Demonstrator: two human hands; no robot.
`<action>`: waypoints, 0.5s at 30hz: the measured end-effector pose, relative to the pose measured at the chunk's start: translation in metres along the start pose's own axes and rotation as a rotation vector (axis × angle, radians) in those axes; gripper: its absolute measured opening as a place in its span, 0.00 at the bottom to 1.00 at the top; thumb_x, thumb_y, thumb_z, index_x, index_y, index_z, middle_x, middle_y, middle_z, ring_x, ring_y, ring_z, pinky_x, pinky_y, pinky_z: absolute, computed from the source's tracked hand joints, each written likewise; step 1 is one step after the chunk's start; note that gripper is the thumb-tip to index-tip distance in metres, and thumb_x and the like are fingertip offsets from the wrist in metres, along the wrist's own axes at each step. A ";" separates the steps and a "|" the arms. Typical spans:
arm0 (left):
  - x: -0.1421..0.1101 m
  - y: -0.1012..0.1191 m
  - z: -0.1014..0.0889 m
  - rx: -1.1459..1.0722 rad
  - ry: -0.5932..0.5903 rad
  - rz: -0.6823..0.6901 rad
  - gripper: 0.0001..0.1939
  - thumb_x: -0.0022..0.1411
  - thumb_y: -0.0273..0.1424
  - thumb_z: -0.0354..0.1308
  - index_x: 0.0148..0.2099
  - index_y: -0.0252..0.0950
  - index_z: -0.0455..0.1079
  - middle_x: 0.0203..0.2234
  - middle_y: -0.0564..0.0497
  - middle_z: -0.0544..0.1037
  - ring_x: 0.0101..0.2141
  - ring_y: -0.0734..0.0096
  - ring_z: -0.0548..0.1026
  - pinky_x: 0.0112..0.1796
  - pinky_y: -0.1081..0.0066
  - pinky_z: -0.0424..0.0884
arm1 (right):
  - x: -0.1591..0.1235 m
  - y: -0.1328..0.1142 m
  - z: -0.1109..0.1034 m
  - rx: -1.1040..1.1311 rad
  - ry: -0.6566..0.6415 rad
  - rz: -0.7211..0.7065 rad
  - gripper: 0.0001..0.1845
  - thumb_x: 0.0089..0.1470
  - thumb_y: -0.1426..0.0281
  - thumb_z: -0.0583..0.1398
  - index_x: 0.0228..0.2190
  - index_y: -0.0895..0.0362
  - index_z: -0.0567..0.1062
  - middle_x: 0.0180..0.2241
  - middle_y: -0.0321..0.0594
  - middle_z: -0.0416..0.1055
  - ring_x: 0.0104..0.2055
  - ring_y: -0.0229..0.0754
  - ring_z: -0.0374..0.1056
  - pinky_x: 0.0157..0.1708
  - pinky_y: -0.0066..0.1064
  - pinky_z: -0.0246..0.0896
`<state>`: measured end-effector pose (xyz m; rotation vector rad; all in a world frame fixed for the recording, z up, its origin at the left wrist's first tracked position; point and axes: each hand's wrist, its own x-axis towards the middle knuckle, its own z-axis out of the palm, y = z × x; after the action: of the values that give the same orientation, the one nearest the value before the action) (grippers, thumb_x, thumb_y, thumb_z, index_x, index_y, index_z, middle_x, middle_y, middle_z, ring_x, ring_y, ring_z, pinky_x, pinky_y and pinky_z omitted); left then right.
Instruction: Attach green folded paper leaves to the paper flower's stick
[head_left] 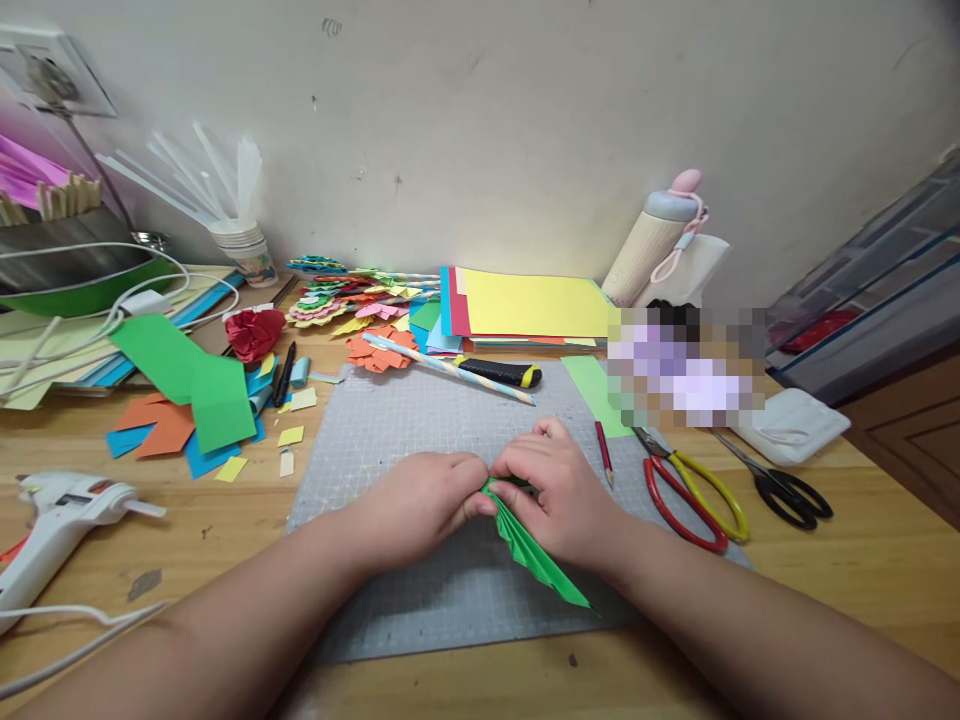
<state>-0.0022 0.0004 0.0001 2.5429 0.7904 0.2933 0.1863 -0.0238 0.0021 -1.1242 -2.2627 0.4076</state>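
**Green fan creased, far end loose, both hands on it**

And there you were, L & R both busy! Your L hand [439, 495] pinched the upper end of the green pleated paper [531, 552] btwn thumb and fingers. Your R hand [559, 490] pinched it right alongside, thumb pressed on the folds, fingers curled. Neither was spread.

The paper was up off the cutting mat [405, 610] or just touching it, couldn't tell which; it slanted down toward your R forearm, pointed tip lowest.

Progress, by my read: pleating looked mostly done, w/ narrow creases along the visible length. Left as it lay: the lower folds fanned a bit, and no glue or tie showed on them. The gripped end was hidden by your fingers, so no call there.

Nearby, the red-and-yellow scissors [658, 449] lay at the mat's R side, the pencil [604, 447] just L of them, the light green strip [596, 395] behind. The craft knife [495, 373] and striped stick [465, 374] lay together at the back, stick end by an orange paper flower [375, 355]. More layered paper flowers [322, 300] sat piled beyond, so other pcs looked well along. The glue gun [75, 510] lay far L, untouched, on the wooden table [225, 530].
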 end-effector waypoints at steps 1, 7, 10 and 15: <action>0.000 0.000 0.000 -0.003 0.001 0.009 0.19 0.66 0.44 0.38 0.32 0.37 0.59 0.24 0.54 0.68 0.24 0.71 0.66 0.25 0.73 0.55 | 0.000 0.000 0.000 -0.001 0.001 -0.003 0.06 0.51 0.75 0.55 0.23 0.57 0.66 0.21 0.32 0.65 0.25 0.35 0.57 0.35 0.34 0.43; 0.001 0.001 0.003 -0.026 0.038 0.040 0.20 0.66 0.44 0.37 0.32 0.36 0.59 0.25 0.53 0.68 0.25 0.71 0.65 0.25 0.72 0.56 | -0.002 -0.003 0.001 0.037 0.052 -0.006 0.07 0.51 0.75 0.55 0.23 0.57 0.65 0.20 0.32 0.64 0.24 0.35 0.55 0.34 0.34 0.43; 0.000 0.002 0.005 -0.014 0.045 0.039 0.20 0.66 0.44 0.38 0.32 0.36 0.59 0.24 0.53 0.68 0.24 0.71 0.65 0.25 0.72 0.56 | -0.004 -0.004 0.001 0.035 0.049 -0.001 0.07 0.50 0.76 0.54 0.22 0.57 0.64 0.20 0.32 0.63 0.24 0.35 0.55 0.34 0.34 0.43; 0.001 0.000 0.009 0.023 0.050 0.022 0.20 0.66 0.44 0.37 0.32 0.36 0.59 0.24 0.53 0.69 0.24 0.71 0.66 0.25 0.72 0.56 | -0.004 -0.005 0.002 0.008 0.050 0.012 0.08 0.50 0.76 0.54 0.21 0.56 0.64 0.20 0.32 0.64 0.25 0.36 0.56 0.34 0.34 0.43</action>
<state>0.0016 -0.0027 -0.0073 2.5767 0.7888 0.3584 0.1838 -0.0302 0.0013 -1.1317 -2.2102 0.3881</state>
